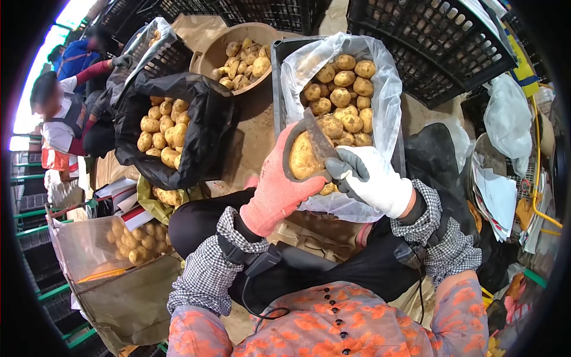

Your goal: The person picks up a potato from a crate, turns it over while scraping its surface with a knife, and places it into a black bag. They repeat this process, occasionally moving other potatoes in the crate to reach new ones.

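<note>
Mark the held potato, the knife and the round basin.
potato (302, 159): head view, on its yellow skin left of the blade.
knife (320, 140): head view, on the middle of the blade's flat.
round basin (208, 56): head view, on the bare wall at its left side.

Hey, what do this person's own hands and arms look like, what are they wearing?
The left hand wears a coral-pink knit glove with grey coating, and the right hand a white glove with grey coating. Both forearms have black-and-white checked sleeve covers over orange floral sleeves, plus black strapped wrist units with thin black cables.
</note>
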Demonstrator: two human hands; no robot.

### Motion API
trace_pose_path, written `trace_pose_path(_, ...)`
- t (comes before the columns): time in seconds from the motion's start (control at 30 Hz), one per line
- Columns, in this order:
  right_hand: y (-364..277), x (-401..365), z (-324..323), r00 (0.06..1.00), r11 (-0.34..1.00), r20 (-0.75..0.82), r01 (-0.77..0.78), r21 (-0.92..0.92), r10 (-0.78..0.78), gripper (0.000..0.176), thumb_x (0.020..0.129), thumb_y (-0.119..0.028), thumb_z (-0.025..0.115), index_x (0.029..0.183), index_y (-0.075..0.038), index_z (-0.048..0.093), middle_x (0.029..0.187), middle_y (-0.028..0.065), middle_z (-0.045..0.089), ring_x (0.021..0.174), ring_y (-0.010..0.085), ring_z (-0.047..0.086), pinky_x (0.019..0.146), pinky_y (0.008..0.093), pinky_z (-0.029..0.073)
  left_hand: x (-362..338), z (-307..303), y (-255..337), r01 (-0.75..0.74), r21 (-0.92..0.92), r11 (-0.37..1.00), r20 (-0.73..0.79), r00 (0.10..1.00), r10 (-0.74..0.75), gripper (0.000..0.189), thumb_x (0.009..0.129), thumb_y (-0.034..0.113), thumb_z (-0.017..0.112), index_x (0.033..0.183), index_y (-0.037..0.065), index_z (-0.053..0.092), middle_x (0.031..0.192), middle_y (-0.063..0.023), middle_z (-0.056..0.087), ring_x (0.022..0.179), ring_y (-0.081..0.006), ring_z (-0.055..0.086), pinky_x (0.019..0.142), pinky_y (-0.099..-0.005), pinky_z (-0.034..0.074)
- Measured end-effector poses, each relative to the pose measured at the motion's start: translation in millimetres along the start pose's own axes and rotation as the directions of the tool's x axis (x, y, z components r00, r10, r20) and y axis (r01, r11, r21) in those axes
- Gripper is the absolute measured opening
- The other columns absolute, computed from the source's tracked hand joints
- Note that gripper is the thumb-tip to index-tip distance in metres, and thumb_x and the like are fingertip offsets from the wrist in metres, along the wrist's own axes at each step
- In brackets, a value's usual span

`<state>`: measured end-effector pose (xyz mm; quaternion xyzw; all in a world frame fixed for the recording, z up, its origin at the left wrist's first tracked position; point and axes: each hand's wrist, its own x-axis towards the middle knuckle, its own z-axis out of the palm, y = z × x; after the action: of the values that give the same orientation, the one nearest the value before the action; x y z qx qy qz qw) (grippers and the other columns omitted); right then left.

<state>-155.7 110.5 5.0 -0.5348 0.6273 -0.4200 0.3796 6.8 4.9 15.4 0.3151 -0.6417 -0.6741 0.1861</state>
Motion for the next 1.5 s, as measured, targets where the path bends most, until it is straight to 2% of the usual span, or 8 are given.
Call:
trace_pose_path(0.17, 6.1, -6.8, 14.2, 0.972, 0.981, -0.18, 0.171, 0.09, -0.153, 0.03, 0.091, -0.025, 0.056, 0.098, 0.004, 0.058, 0.073, 0.0125, 0.061, 0.058, 0.023, 0.053, 0.058, 0.031, 0.046, 1.5, 2.1, -2.8, -0.034, 0.023, 0.999, -0.002, 0.999, 0.034, 0.079, 0.064, 0.001, 0.071, 0.135, 0.006, 0.036, 0.116, -0.0078, 0.054, 0.083, -0.0093, 0.057, 0.067, -0.0228, 0.049)
trace_pose_path(0.23, -22.6, -3.7, 12.6, 0.939, 0.764, -0.019, -0.266, 0.588, 0.342, 0.039, 0.094, -0.033, 0.054, 0.103, 0.004, 0.057, 0.071, 0.0046, 0.058, 0.059, 0.0117, 0.052, 0.054, 0.0262, 0.044, 4.4, 9.5, -3.5, -0.265, -0.067, 0.962, -0.102, 0.961, 0.258, 0.078, 0.065, 0.0, 0.07, 0.135, 0.003, 0.036, 0.122, -0.0095, 0.05, 0.105, -0.0147, 0.054, 0.087, -0.0284, 0.047)
trace_pose_path(0.33, -28.2, 0.0, 13.5, 0.941, 0.767, -0.007, -0.271, 0.581, 0.338, 0.041, 0.095, -0.038, 0.051, 0.105, 0.002, 0.057, 0.07, -0.0014, 0.054, 0.061, 0.0044, 0.049, 0.052, 0.0221, 0.042, 0.9, 12.2, -1.7, -0.218, -0.106, 0.97, -0.132, 0.97, 0.204, 0.079, 0.065, 0.0, 0.069, 0.135, 0.001, 0.035, 0.128, -0.0108, 0.046, 0.12, -0.0183, 0.045, 0.101, -0.0322, 0.038)
trace_pose_path(0.57, 1.1, -6.2, 11.0, 0.956, 0.917, 0.115, -0.293, 0.271, 0.271, 0.037, 0.095, -0.036, 0.052, 0.104, -0.001, 0.057, 0.074, 0.0001, 0.057, 0.058, 0.0068, 0.05, 0.051, 0.0217, 0.042, 1.3, -1.3, -6.5, -0.128, 0.106, 0.986, 0.051, 0.991, 0.123, 0.082, 0.065, -0.002, 0.069, 0.137, 0.001, 0.031, 0.129, -0.0111, 0.045, 0.119, -0.0186, 0.046, 0.101, -0.0317, 0.038)
trace_pose_path(0.73, -18.5, -4.3, 15.9, 0.932, 0.561, 0.048, -0.256, 0.787, 0.359, 0.034, 0.094, -0.036, 0.053, 0.1, -0.002, 0.056, 0.073, 0.0016, 0.057, 0.054, 0.0074, 0.048, 0.047, 0.0212, 0.039, 2.5, 9.7, -3.1, -0.205, -0.16, 0.966, -0.061, 0.978, 0.198, 0.081, 0.066, 0.0, 0.07, 0.137, 0.002, 0.031, 0.13, -0.0117, 0.044, 0.121, -0.02, 0.045, 0.102, -0.0326, 0.037)
trace_pose_path(1.17, -13.5, -1.5, 8.5, 0.926, 0.8, 0.074, -0.359, 0.481, 0.371, 0.032, 0.094, -0.035, 0.054, 0.097, -0.003, 0.055, 0.07, 0.0009, 0.055, 0.056, 0.0055, 0.047, 0.049, 0.0198, 0.04, 2.5, 2.8, -11.2, -0.272, 0.202, 0.941, -0.023, 0.959, 0.282, 0.075, 0.065, 0.004, 0.072, 0.132, 0.001, 0.038, 0.126, -0.0125, 0.046, 0.118, -0.022, 0.047, 0.1, -0.0332, 0.038)
trace_pose_path(1.27, -23.3, -3.2, 13.1, 0.916, 0.537, 0.078, -0.298, 0.789, 0.394, 0.03, 0.094, -0.034, 0.054, 0.096, -0.004, 0.056, 0.07, 0.0013, 0.055, 0.057, 0.007, 0.049, 0.049, 0.0206, 0.041, 4.1, 6.3, -10.3, -0.25, 0.023, 0.968, -0.049, 0.967, 0.25, 0.073, 0.066, 0.004, 0.071, 0.131, 0.001, 0.038, 0.124, -0.0109, 0.046, 0.116, -0.0197, 0.047, 0.098, -0.0322, 0.04)
trace_pose_path(1.5, -17.1, 3.2, 7.4, 0.964, 0.668, 0.1, -0.244, 0.703, 0.247, 0.047, 0.097, -0.046, 0.04, 0.08, -0.004, 0.05, 0.061, 0.0074, 0.051, 0.047, 0.0138, 0.048, 0.044, 0.0252, 0.039, 5.8, 7.4, 3.3, -0.057, -0.324, 0.944, -0.193, 0.981, -0.007, 0.04, 0.084, 0.012, 0.061, 0.119, 0.004, 0.044, 0.108, -0.0052, 0.05, 0.093, -0.0114, 0.052, 0.08, -0.0268, 0.045)
